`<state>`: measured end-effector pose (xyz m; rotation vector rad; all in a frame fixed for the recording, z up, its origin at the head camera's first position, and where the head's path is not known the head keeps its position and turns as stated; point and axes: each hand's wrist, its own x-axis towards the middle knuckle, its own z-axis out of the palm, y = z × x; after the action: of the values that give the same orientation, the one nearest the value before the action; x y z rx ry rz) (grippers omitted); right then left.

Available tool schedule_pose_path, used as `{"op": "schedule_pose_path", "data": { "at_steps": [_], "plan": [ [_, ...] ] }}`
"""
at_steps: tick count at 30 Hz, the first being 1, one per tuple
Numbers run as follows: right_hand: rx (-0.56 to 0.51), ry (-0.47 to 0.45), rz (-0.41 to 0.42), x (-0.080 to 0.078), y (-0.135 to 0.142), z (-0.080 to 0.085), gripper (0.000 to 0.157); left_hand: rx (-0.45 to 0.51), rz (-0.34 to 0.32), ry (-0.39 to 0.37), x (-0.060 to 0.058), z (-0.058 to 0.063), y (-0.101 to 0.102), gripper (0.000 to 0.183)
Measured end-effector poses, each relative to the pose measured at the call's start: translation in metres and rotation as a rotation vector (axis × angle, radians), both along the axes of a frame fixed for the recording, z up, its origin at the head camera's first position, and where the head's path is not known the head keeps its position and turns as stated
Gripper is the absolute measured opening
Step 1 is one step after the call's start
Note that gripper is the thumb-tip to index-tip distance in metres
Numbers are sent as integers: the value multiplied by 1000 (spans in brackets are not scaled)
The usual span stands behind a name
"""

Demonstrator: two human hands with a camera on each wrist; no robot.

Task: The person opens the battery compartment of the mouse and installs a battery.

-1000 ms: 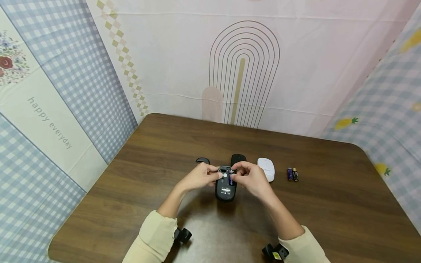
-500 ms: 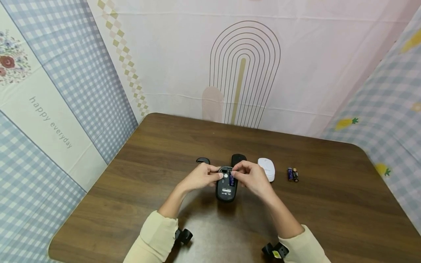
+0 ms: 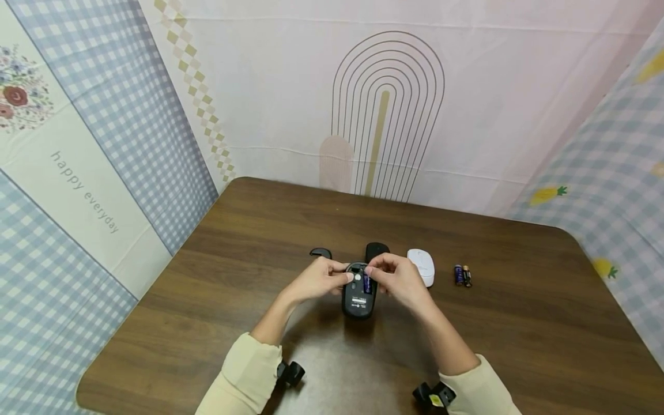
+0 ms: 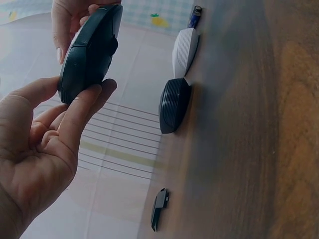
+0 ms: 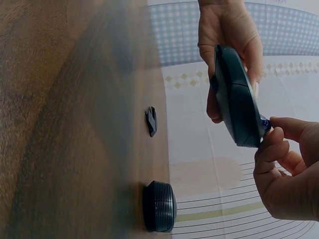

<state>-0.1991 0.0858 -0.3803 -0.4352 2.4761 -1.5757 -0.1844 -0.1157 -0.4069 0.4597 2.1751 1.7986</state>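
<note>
A black computer mouse (image 3: pixel 359 306) is held underside up above the table, its battery slot uncovered. My left hand (image 3: pixel 319 279) grips its left edge, thumb on the underside and fingers beneath, as the left wrist view also shows. My right hand (image 3: pixel 399 279) pinches the upper end of a purple-blue battery (image 3: pixel 368 285) that lies along the slot. In the right wrist view that battery's end (image 5: pixel 265 123) sticks out from the mouse's underside between thumb and fingertips. Part of the battery is hidden by my fingers.
Behind my hands on the brown table (image 3: pixel 233 230) lie a black battery cover (image 3: pixel 321 252), a second black mouse (image 3: pixel 376 250) and a white mouse (image 3: pixel 422 266). Two loose batteries (image 3: pixel 462 275) lie to the right. Patterned cloth (image 3: pixel 280 86) hangs behind the table.
The battery's upper end has shifted slightly under my right fingertips, and more of its purple-blue side shows in the slot. My left hand keeps its grip on the mouse.
</note>
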Motion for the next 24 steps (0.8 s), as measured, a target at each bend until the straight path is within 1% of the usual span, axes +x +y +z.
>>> {"op": "schedule_pose_path", "data": {
  "at_steps": [2,4,5,6,9,11,12,13,19,24],
  "plan": [
    [-15,-23,-9,-1,0,0,17,4,2,-3,0,1,0,34],
    [-29,-56,0,-2,0,-1,27,7,5,-5,0,2,-1,34],
    [-36,-81,10,-1,0,3,30,8,6,-3,0,2,-1,34],
    [-45,-108,22,-2,0,1,34,10,6,-2,2,6,-1,34],
    [-90,-198,60,-4,1,-1,40,16,3,10,2,6,-1,34],
    [-115,-241,67,-5,1,-3,42,17,-1,19,2,5,-1,34],
    [-126,-252,65,-7,2,-7,42,19,-3,24,1,5,-1,34],
    [-135,-261,62,-7,2,-7,42,16,-4,30,0,2,-1,34],
    [-162,-264,44,-7,1,-8,40,7,0,36,-2,0,-2,34],
    [-191,-305,45,-8,1,-10,41,-4,2,22,-2,-1,-2,34]
  ]
}}
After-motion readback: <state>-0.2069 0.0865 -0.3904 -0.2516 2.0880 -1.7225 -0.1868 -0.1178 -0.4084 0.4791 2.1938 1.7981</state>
